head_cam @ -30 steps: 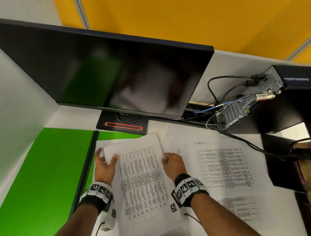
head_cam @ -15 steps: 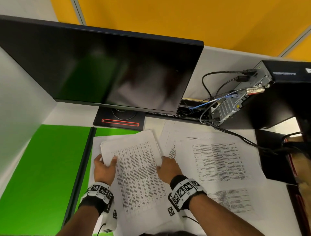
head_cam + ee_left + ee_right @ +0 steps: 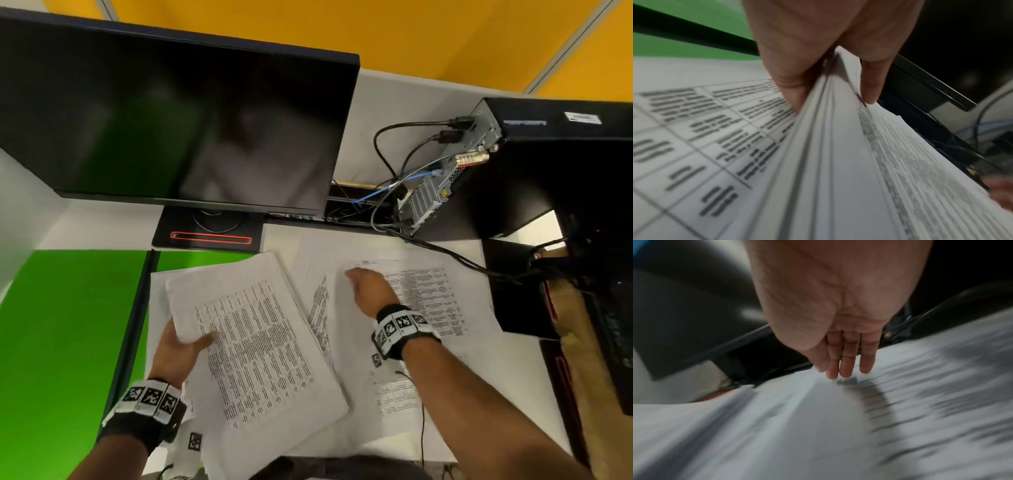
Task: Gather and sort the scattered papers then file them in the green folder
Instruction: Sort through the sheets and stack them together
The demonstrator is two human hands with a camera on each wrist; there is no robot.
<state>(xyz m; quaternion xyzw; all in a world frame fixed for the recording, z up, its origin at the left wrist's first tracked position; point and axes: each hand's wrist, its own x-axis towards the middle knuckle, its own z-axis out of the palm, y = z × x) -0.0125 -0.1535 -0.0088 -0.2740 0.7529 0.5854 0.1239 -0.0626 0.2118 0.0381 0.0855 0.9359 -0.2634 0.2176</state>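
Observation:
My left hand (image 3: 185, 342) grips the left edge of a stack of printed sheets (image 3: 260, 346), thumb on top and fingers beneath; the left wrist view shows the stack (image 3: 828, 162) pinched and lifted off a sheet below. The open green folder (image 3: 68, 342) lies flat at the left, with some paper over its right half. My right hand (image 3: 368, 286) is off the stack, fingers straight, over loose printed papers (image 3: 431, 294) on the desk to the right. In the right wrist view the fingers (image 3: 846, 360) point down just above blurred paper (image 3: 818, 426).
A dark monitor (image 3: 171, 120) on a black stand (image 3: 209, 233) fills the back. A small computer (image 3: 513, 171) with several cables (image 3: 445, 253) sits at the back right, cables running onto the desk beside the papers. Dark objects (image 3: 599, 325) line the right edge.
My right hand has let go of the stack's right edge and moved right and back over the loose papers. The left hand has turned the stack and raised its edge.

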